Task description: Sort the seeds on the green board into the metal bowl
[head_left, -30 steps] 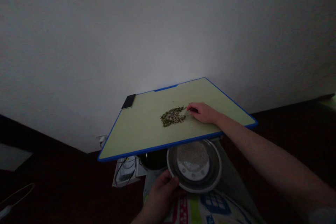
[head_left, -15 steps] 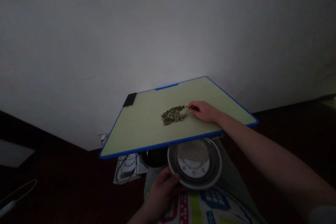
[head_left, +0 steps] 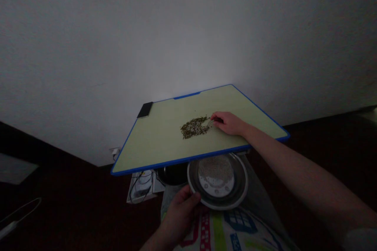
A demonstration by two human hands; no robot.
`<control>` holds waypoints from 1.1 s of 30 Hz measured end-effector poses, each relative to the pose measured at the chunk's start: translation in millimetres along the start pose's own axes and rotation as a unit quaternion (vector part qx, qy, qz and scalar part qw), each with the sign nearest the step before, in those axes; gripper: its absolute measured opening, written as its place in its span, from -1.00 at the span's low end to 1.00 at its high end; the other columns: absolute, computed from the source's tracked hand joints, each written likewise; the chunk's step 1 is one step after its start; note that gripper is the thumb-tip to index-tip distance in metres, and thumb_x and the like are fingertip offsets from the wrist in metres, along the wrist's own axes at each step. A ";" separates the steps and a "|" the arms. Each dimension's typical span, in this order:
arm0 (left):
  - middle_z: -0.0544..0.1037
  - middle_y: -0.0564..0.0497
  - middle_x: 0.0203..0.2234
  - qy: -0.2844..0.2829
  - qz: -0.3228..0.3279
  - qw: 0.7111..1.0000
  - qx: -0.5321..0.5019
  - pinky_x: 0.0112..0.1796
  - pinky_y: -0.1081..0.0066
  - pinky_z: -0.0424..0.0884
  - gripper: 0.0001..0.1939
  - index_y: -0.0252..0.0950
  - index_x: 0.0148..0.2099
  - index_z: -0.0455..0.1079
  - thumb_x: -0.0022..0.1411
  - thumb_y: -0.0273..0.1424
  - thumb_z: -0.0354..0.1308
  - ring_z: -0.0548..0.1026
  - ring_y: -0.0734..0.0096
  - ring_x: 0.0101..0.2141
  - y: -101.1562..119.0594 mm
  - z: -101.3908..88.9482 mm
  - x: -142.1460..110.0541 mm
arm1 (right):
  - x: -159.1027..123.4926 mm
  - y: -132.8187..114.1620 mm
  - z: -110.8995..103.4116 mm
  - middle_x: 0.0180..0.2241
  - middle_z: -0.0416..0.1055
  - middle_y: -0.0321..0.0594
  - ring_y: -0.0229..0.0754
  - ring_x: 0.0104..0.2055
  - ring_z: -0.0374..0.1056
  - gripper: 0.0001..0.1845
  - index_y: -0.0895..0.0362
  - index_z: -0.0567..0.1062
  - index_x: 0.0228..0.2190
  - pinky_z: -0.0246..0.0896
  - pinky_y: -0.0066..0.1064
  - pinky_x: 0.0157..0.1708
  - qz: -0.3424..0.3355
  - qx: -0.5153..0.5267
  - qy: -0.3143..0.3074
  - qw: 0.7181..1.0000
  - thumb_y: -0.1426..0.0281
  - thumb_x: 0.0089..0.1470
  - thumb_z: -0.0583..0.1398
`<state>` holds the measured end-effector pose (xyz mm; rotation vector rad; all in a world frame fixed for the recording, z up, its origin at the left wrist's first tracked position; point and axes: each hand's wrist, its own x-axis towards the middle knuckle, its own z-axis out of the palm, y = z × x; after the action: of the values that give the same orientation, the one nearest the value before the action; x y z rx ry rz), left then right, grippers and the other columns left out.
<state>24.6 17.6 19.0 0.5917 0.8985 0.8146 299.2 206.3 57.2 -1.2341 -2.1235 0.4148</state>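
With its thumb over the rim, my left hand grips the lower left edge of a round metal bowl. Fine pale grains cover part of the white bottom inside it. On the pale board my right hand is closed, its fingers pinched around a thin, pale tool, too faint for me to name its kind. The tool's tip is at the right side of a spread of small greenish-brown seeds or dried bits. My curled fingers hide the tool's other end.
The pale board has a blue rim and stands against the wall. A black phone lies at its far left corner. Below the board are a dark pot and a white box with cables. A plug sits in the wall.
The view has shifted slightly. Both hands keep nearly the same places, the left on the bowl and the right by the seeds, and the seed patch looks much the same.
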 end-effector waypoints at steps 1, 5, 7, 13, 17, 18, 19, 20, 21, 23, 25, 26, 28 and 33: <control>0.67 -0.12 -0.28 -0.001 0.001 1.000 0.001 -0.05 0.17 0.46 -0.71 -0.32 -0.24 0.55 -0.05 -0.34 0.42 0.60 0.15 -0.19 -0.9 -1.2 0.5 | 0.0 -0.3 -0.2 -0.39 0.47 -0.21 -0.23 -0.39 0.31 -0.79 0.17 0.48 -0.23 0.15 -0.42 -0.32 0.000 0.000 -0.002 1.000 0.44 0.05 0.15; 0.67 -0.11 -0.28 -0.008 0.002 1.000 0.005 -0.08 0.19 0.48 -0.73 -0.32 -0.22 0.55 -0.02 -0.36 0.40 0.60 0.17 -0.21 -4.5 -6.1 2.3 | -0.3 -0.1 -0.2 -0.39 0.47 -0.22 -0.22 -0.38 0.31 -0.79 0.16 0.49 -0.23 0.16 -0.41 -0.32 -0.007 0.015 -0.011 1.000 0.43 0.05 0.15; 0.67 -0.11 -0.28 -0.008 0.001 1.000 0.002 -0.08 0.20 0.48 -0.74 -0.32 -0.22 0.55 -0.01 -0.36 0.40 0.60 0.18 -0.21 -5.2 -7.0 2.8 | -0.4 0.6 0.1 -0.40 0.47 -0.22 -0.22 -0.39 0.32 -0.80 0.16 0.49 -0.23 0.17 -0.41 -0.32 -0.007 0.019 -0.014 1.000 0.42 0.05 0.16; 0.66 -0.11 -0.25 -0.023 0.000 1.000 -0.005 -0.04 0.17 0.45 -0.74 -0.32 -0.19 0.55 0.02 -0.38 0.38 0.59 0.17 -0.18 -2.5 -3.4 2.2 | -0.2 -0.1 -0.8 -0.37 0.48 -0.20 -0.20 -0.34 0.35 -0.78 0.16 0.48 -0.22 0.18 -0.40 -0.29 -0.001 0.005 -0.004 1.000 0.42 0.06 0.15; 0.67 -0.12 -0.26 -0.029 0.000 1.000 -0.002 -0.02 0.16 0.44 -0.74 -0.32 -0.20 0.54 0.02 -0.37 0.38 0.59 0.14 -0.16 -0.4 -0.3 1.8 | 0.1 -1.5 -1.7 -0.37 0.47 -0.20 -0.21 -0.36 0.33 -0.78 0.17 0.48 -0.22 0.18 -0.40 -0.31 -0.002 0.000 -0.006 1.000 0.42 0.06 0.14; 0.67 -0.12 -0.27 -0.027 0.000 1.000 -0.001 -0.02 0.16 0.44 -0.75 -0.32 -0.21 0.54 0.01 -0.37 0.38 0.59 0.14 -0.15 -0.6 -0.5 1.9 | 0.1 -1.5 -1.7 -0.37 0.47 -0.20 -0.21 -0.36 0.33 -0.78 0.17 0.47 -0.23 0.17 -0.40 -0.31 -0.003 0.000 -0.006 1.000 0.42 0.06 0.14; 0.67 -0.12 -0.27 -0.025 0.001 1.000 0.000 -0.02 0.17 0.44 -0.76 -0.32 -0.22 0.54 0.02 -0.37 0.38 0.59 0.14 -0.15 -1.1 -1.2 2.2 | 0.0 -1.3 -1.6 -0.37 0.46 -0.20 -0.21 -0.36 0.33 -0.79 0.17 0.48 -0.23 0.17 -0.40 -0.31 -0.003 0.000 -0.004 1.000 0.43 0.05 0.14; 0.66 -0.11 -0.27 -0.022 0.002 1.000 0.001 -0.03 0.17 0.44 -0.76 -0.32 -0.22 0.54 0.02 -0.37 0.37 0.59 0.15 -0.16 -1.9 -2.4 2.6 | -0.1 -0.8 -1.5 -0.38 0.46 -0.21 -0.22 -0.37 0.33 -0.79 0.17 0.48 -0.24 0.17 -0.41 -0.31 -0.002 0.000 -0.002 1.000 0.44 0.04 0.14; 0.66 -0.11 -0.26 -0.020 0.004 1.000 0.002 -0.03 0.18 0.45 -0.77 -0.31 -0.22 0.54 0.03 -0.37 0.37 0.59 0.16 -0.17 -2.9 -3.9 2.9 | -0.2 -0.3 -1.3 -0.40 0.45 -0.22 -0.22 -0.38 0.32 -0.79 0.17 0.48 -0.24 0.17 -0.41 -0.32 -0.001 -0.001 0.000 1.000 0.44 0.03 0.15; 0.66 -0.11 -0.25 -0.020 0.006 1.000 0.008 -0.04 0.18 0.45 -0.77 -0.32 -0.21 0.54 0.05 -0.37 0.36 0.59 0.17 -0.17 -4.7 -6.9 3.4 | -0.3 1.1 -0.8 -0.41 0.45 -0.23 -0.22 -0.38 0.32 -0.80 0.16 0.47 -0.25 0.17 -0.41 -0.31 0.000 -0.004 0.004 1.000 0.45 0.03 0.14; 0.66 -0.12 -0.24 -0.023 0.007 1.000 0.009 -0.04 0.18 0.45 -0.77 -0.32 -0.20 0.54 0.06 -0.37 0.35 0.59 0.17 -0.17 -6.1 -9.1 3.6 | -0.2 2.2 -0.3 -0.39 0.45 -0.22 -0.21 -0.37 0.32 -0.80 0.16 0.47 -0.24 0.17 -0.40 -0.30 -0.002 -0.009 0.006 1.000 0.45 0.03 0.14; 0.66 -0.12 -0.23 -0.025 0.007 1.000 0.007 -0.04 0.18 0.45 -0.77 -0.31 -0.19 0.53 0.06 -0.37 0.35 0.59 0.17 -0.17 -6.6 -9.7 3.7 | 0.0 2.6 -0.1 -0.39 0.46 -0.21 -0.21 -0.36 0.32 -0.79 0.17 0.47 -0.24 0.17 -0.40 -0.30 -0.003 -0.010 0.007 1.000 0.45 0.04 0.14; 0.66 -0.11 -0.23 -0.030 0.006 1.000 0.005 -0.04 0.17 0.45 -0.76 -0.31 -0.18 0.53 0.06 -0.37 0.35 0.59 0.18 -0.17 -7.2 -10.3 4.0 | 0.5 2.7 0.3 -0.37 0.47 -0.19 -0.21 -0.35 0.33 -0.79 0.17 0.47 -0.23 0.17 -0.40 -0.30 -0.001 -0.013 0.008 1.000 0.45 0.04 0.14; 0.66 -0.11 -0.23 -0.041 0.006 0.999 0.006 -0.05 0.18 0.46 -0.75 -0.30 -0.17 0.53 0.06 -0.37 0.35 0.59 0.18 -0.17 -8.3 -11.1 6.2 | 1.8 0.6 1.0 -0.37 0.48 -0.19 -0.21 -0.36 0.34 -0.79 0.18 0.48 -0.22 0.18 -0.40 -0.30 0.003 -0.014 0.006 1.000 0.45 0.06 0.14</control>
<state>20.4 19.3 4.5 0.6376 0.8257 0.7894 298.3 208.2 56.8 -1.2568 -2.1218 0.3800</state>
